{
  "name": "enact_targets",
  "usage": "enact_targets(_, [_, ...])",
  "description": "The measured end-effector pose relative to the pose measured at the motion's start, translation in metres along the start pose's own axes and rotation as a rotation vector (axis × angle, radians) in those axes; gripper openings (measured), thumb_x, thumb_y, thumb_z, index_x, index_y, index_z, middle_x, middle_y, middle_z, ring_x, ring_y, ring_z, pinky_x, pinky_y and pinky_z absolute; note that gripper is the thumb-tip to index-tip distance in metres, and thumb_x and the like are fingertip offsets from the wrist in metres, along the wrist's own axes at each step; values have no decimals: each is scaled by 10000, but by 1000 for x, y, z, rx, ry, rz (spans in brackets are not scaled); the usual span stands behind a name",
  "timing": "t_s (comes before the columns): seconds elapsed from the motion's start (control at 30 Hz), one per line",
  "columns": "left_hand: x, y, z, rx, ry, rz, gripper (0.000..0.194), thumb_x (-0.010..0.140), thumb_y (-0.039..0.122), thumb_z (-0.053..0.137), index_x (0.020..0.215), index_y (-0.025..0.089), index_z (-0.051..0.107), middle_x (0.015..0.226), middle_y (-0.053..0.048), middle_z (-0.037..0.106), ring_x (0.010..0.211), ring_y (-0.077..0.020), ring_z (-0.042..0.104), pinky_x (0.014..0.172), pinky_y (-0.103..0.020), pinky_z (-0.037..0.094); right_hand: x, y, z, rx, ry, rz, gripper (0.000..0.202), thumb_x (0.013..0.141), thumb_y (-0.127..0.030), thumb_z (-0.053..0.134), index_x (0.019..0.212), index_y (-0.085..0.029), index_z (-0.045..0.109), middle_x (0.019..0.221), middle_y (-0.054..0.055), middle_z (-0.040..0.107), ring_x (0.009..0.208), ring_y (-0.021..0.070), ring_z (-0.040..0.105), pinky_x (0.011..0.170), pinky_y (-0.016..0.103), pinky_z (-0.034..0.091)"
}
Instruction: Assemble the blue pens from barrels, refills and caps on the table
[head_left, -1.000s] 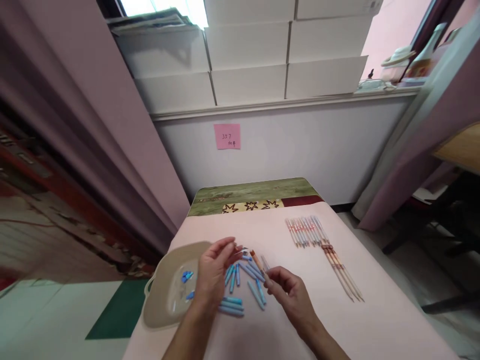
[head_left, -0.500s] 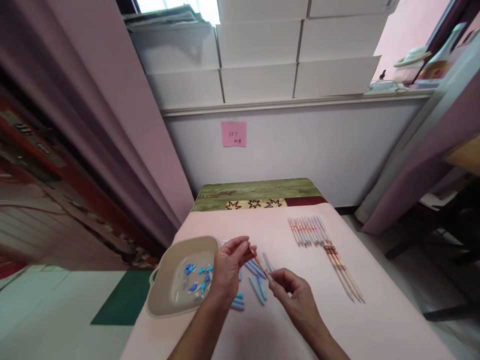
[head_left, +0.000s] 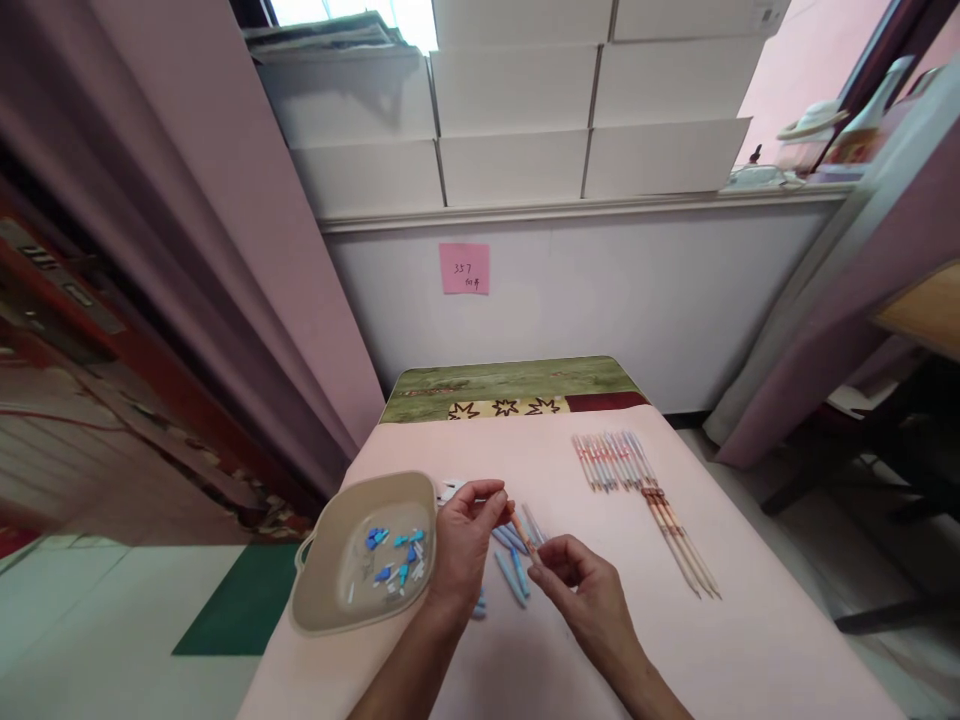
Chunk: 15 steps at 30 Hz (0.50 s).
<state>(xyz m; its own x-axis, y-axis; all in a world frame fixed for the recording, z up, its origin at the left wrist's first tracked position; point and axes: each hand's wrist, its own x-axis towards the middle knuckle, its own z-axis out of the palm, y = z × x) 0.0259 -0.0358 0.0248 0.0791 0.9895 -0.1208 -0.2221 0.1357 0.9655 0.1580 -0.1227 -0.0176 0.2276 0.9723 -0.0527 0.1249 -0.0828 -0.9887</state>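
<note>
Above the middle of the pink cloth, my left hand (head_left: 466, 535) pinches the upper end of a slim orange pen (head_left: 523, 532). The pen's lower end is between the thumb and fingers of my right hand (head_left: 589, 590). It slants down from left to right. Beneath and between the hands lie several blue pen parts (head_left: 511, 578), partly hidden by my left hand. A beige basin (head_left: 315, 590) on the left holds small blue and white pieces (head_left: 411, 552).
On the right lie a row of several pens (head_left: 613, 462) and, nearer, a few pale sticks with brown ends (head_left: 681, 548). A white item (head_left: 450, 490) partly shows behind my left hand. White boxes (head_left: 514, 165) stand beyond the table.
My left hand has moved slightly right and closer to my right hand, so more of the basin's pieces show. Both hands keep hold of the pen. The view has shifted a little.
</note>
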Motion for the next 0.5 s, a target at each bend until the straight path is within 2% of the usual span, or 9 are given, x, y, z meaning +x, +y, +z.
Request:
enact_targets(0.1, [-5, -2, 5, 14, -20, -16, 286, 655, 319, 765, 854, 129, 685, 684, -33, 685, 688, -172, 671, 694, -299, 554, -2, 2, -1, -114, 65, -83, 255, 803, -458, 646, 776, -206, 674, 727, 38, 678, 627, 175, 591, 602, 270, 460])
enact_targets(0.2, [-8, -2, 10, 25, -38, -9, 380, 630, 324, 781, 952, 154, 672, 818, -42, 696, 721, -171, 673, 696, -299, 550, -4, 7, -8, -194, 156, -153, 235, 808, -443, 638, 767, -217, 692, 725, 41, 678, 671, 189, 600, 645, 277, 461])
enact_targets(0.27, [-13, -4, 10, 65, -27, 2, 477, 611, 331, 795, 1042, 184, 652, 945, -55, 689, 758, -168, 672, 704, -295, 545, -5, 13, -21, -248, 224, -157, 242, 817, -446, 623, 764, -219, 691, 701, 35, 663, 647, 183, 586, 619, 271, 449])
enact_targets(0.33, [-22, -11, 4, 132, -48, 0, 464, 616, 352, 795, 1031, 193, 662, 970, -63, 686, 792, -173, 664, 726, -290, 535, -7, 22, -41, -316, 310, -134, 257, 832, -457, 600, 787, -220, 689, 696, 31, 655, 628, 179, 582, 600, 271, 439])
enact_targets(0.4, [-40, -24, -10, 206, -166, -44, 348, 650, 389, 772, 921, 184, 696, 871, -60, 696, 785, -185, 653, 727, -292, 523, -7, 35, -66, -439, 412, -87, 265, 840, -469, 583, 825, -227, 689, 732, 31, 668, 639, 184, 597, 607, 280, 433])
enact_targets(0.5, [-79, -52, -40, 348, -448, -231, 247, 683, 430, 744, 771, 200, 719, 709, -36, 676, 644, -183, 616, 640, -312, 507, -7, 54, -104, -706, 512, 42, 247, 849, -453, 558, 871, -245, 689, 820, 31, 697, 712, 203, 633, 626, 291, 420])
